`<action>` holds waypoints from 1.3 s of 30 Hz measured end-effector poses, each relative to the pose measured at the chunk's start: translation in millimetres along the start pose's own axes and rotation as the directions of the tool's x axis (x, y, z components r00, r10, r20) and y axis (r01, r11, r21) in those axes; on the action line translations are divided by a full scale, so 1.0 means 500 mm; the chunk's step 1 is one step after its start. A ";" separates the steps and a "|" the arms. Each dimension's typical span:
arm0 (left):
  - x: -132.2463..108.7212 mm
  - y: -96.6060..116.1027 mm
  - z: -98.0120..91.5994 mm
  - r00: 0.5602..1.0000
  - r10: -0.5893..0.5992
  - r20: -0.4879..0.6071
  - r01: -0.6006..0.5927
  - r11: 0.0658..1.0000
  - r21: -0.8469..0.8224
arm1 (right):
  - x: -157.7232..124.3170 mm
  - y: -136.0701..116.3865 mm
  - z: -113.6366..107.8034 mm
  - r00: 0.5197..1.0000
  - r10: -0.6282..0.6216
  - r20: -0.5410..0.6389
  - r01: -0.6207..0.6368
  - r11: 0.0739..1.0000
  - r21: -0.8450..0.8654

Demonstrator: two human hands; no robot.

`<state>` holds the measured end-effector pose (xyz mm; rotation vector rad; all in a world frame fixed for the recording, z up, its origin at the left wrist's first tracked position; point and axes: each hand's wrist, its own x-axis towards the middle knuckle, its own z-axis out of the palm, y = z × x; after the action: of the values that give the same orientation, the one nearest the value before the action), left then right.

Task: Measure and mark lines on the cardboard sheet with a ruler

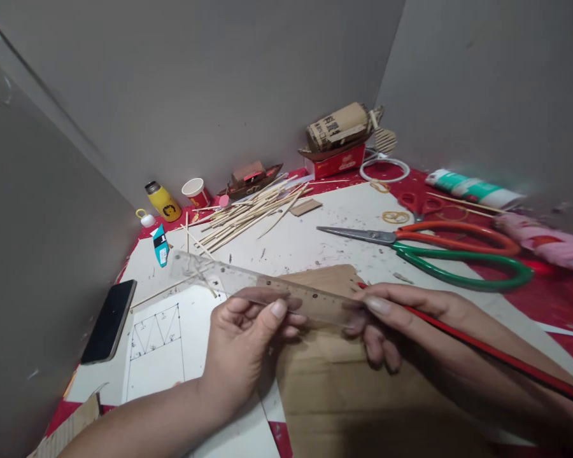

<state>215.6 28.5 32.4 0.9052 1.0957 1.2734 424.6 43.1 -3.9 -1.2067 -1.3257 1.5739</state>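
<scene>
A clear plastic ruler (229, 280) is held level above a piece of brown cardboard (334, 375). My left hand (243, 337) pinches the ruler near its middle, thumb on top. My right hand (401, 318) grips the ruler's right end, and a long red pencil (496, 356) lies along that hand and its forearm. To the left of the cardboard lies a white sheet with a drawn truss pattern (157, 337).
Large scissors with orange and green handles (439, 251) lie to the right. A pile of thin wooden sticks (248, 213) sits behind. A black phone (109, 321) lies at the left. A yellow bottle (162, 200), a paper cup (195, 191), a glue tube (472, 187) and cardboard models (339, 133) stand at the back.
</scene>
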 end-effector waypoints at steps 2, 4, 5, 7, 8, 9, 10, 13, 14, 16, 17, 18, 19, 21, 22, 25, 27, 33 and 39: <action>0.001 0.010 -0.011 0.976 0.219 0.004 -0.217 0.960 0.180 | 0.003 0.002 0.001 0.999 -0.014 -0.045 0.018 0.996 0.086; 0.001 0.019 -0.027 0.905 0.414 0.102 -0.423 0.840 0.339 | 0.006 0.001 0.000 0.999 -0.008 -0.034 0.014 0.984 0.175; 0.000 0.021 -0.035 0.867 0.466 0.178 -0.497 0.778 0.383 | 0.008 -0.001 -0.001 1.000 0.002 -0.004 -0.001 0.978 0.209; -0.003 0.021 -0.047 0.826 0.427 0.368 -0.557 0.714 0.423 | 0.009 -0.008 -0.003 0.997 0.021 0.071 -0.038 0.969 0.245; -0.007 0.018 -0.050 0.832 0.399 0.385 -0.547 0.703 0.455 | 0.009 -0.012 -0.004 0.993 0.029 0.110 -0.056 0.966 0.251; -0.012 0.013 -0.050 0.840 0.359 0.407 -0.531 0.696 0.482 | 0.009 -0.016 -0.006 0.989 0.034 0.143 -0.070 0.966 0.251; -0.017 0.007 -0.049 0.849 0.324 0.417 -0.513 0.694 0.505 | 0.009 -0.020 -0.007 0.983 0.038 0.177 -0.082 0.965 0.247; -0.030 -0.016 -0.042 0.838 0.323 0.440 -0.529 0.678 0.510 | 0.009 -0.022 -0.012 0.969 0.043 0.242 -0.103 0.965 0.241; -0.030 -0.023 -0.042 0.819 0.367 0.440 -0.564 0.652 0.506 | 0.010 -0.020 -0.013 0.965 0.041 0.258 -0.104 0.967 0.234; -0.017 -0.030 -0.049 0.728 0.483 0.486 -0.685 0.543 0.485 | 0.011 -0.013 -0.016 0.958 0.037 0.284 -0.101 0.971 0.217; -0.006 -0.030 -0.055 0.642 0.523 0.561 -0.766 0.454 0.455 | 0.012 -0.010 -0.017 0.956 0.033 0.291 -0.099 0.972 0.214; 0.008 -0.028 -0.064 0.526 0.530 0.665 -0.850 0.354 0.391 | 0.013 -0.008 -0.018 0.954 0.029 0.298 -0.097 0.971 0.218; 0.022 -0.025 -0.072 0.363 0.485 0.796 -0.930 0.236 0.281 | 0.013 -0.008 -0.018 0.955 0.027 0.296 -0.098 0.968 0.231; 0.044 -0.019 -0.084 0.193 0.430 0.882 -0.981 0.079 0.177 | 0.015 -0.011 -0.017 0.965 0.013 0.263 -0.090 0.955 0.283; 0.050 -0.016 -0.086 0.204 0.442 0.874 -0.978 0.052 0.202 | 0.015 -0.014 -0.017 0.972 0.000 0.233 -0.076 0.946 0.316; 0.047 -0.012 -0.074 0.560 0.525 0.641 -0.826 0.297 0.478 | 0.018 -0.022 -0.019 0.992 -0.035 0.119 -0.013 0.923 0.385; 0.037 -0.009 -0.057 0.832 0.374 0.409 -0.552 0.633 0.543 | 0.020 -0.025 -0.022 0.997 -0.038 0.064 0.010 0.918 0.397; 0.032 0.000 -0.029 0.856 -0.375 0.356 0.227 0.891 0.394 | 0.023 -0.023 -0.026 0.999 -0.031 0.030 0.016 0.914 0.405; 0.026 0.002 -0.021 0.791 -0.463 0.399 0.346 0.877 0.332 | 0.020 -0.027 -0.019 0.999 -0.007 0.041 -0.011 0.907 0.422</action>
<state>204.6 40.9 29.1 1.0228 0.9926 0.5207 430.6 57.7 7.1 -0.9067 -0.9369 1.7805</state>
